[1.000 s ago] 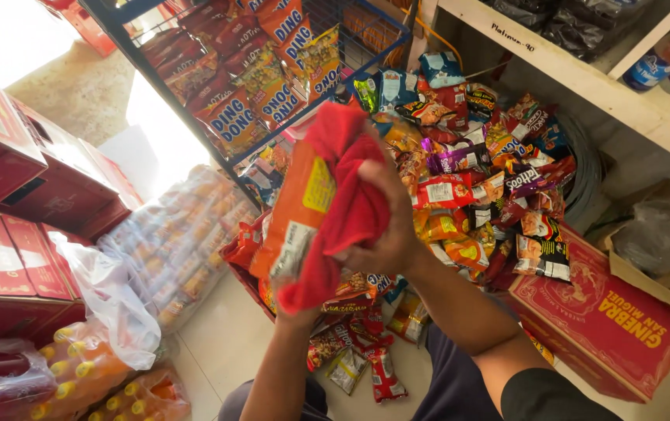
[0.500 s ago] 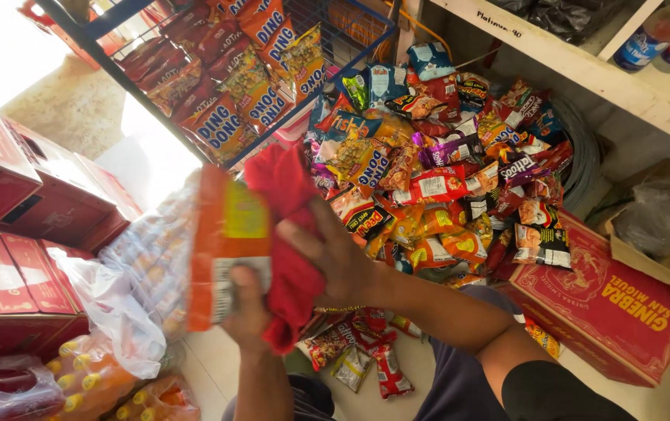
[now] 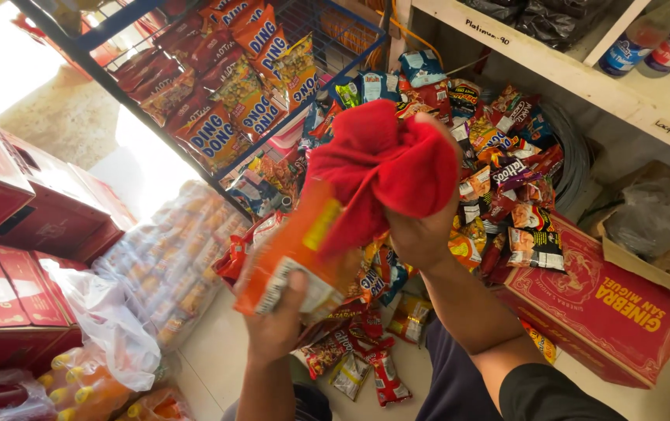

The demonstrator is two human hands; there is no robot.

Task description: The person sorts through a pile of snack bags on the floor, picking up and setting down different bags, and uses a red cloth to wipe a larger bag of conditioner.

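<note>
Right now my left hand (image 3: 276, 323) is closed around the lower end of an orange snack packet (image 3: 296, 257), thumb across its front near the white label patch, holding it up at a slant in front of me. My right hand (image 3: 421, 226) is bunched tight around a red cloth (image 3: 386, 168), fingers curled in from behind so the fabric bulges out over them. The cloth presses against the upper end of the packet, and a fold of it hangs down over the packet's top edge.

Behind both hands lies a heap of small snack sachets (image 3: 498, 164) in many colours, piled against a white shelf (image 3: 584, 78) that carries a couple of bottles (image 3: 647, 39). To the upper left, a blue wire rack (image 3: 327, 70) holds rows of red and orange snack bags (image 3: 234, 101). A red cardboard box (image 3: 608, 304) sits open on the floor at my right, just beside the heap. At my left, more red boxes (image 3: 8, 234) are stacked, with clear-wrapped bundles of small packs (image 3: 171, 257) leaning near them and a few loose sachets (image 3: 358, 359) scattered on the pale floor below my arms.
</note>
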